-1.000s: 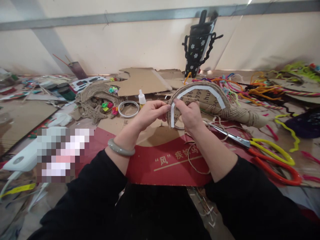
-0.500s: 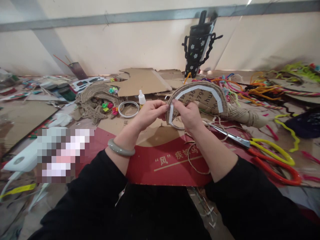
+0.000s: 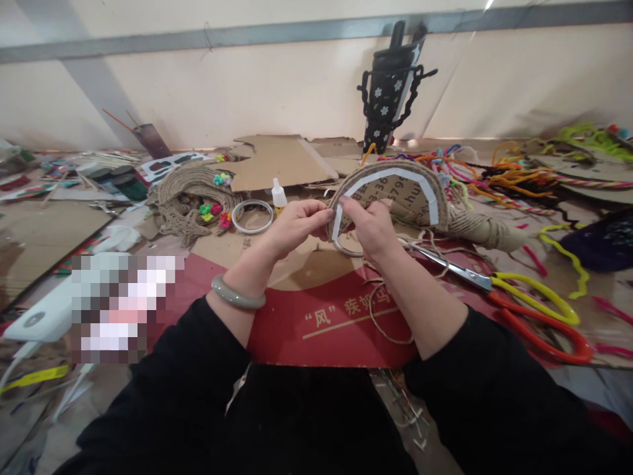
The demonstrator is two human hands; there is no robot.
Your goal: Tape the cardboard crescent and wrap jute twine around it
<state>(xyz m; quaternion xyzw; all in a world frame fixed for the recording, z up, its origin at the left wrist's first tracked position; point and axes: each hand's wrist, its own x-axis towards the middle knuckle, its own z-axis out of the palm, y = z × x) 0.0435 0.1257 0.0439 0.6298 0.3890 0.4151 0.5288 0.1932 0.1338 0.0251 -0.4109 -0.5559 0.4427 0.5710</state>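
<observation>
Both my hands grip a cardboard arch [image 3: 403, 191] whose curved edge is wrapped in brown twine, with a white tape strip [image 3: 373, 177] along its inner side. My left hand [image 3: 297, 227] pinches the arch's left end between thumb and fingers. My right hand [image 3: 374, 225] holds the same end from the inside, thumb pressed on the tape; its other fingers are partly hidden. Loose twine [image 3: 374, 316] trails below my right wrist. A glue bottle [image 3: 279, 195] with a white cap stands just beyond my left hand, beside a silvery ring [image 3: 252, 216].
Scissors [image 3: 475, 277] with yellow and red handles lie right of my right forearm. A twine-wrapped arch [image 3: 192, 188] with small flowers sits at left. A black flowered tumbler [image 3: 386, 99] stands against the wall. Coloured cords [image 3: 484, 175] spread at back right. Red printed cardboard [image 3: 316, 343] lies beneath my hands.
The view has shifted very slightly. Both hands keep their hold on the twine-wrapped arch in almost the same place.
</observation>
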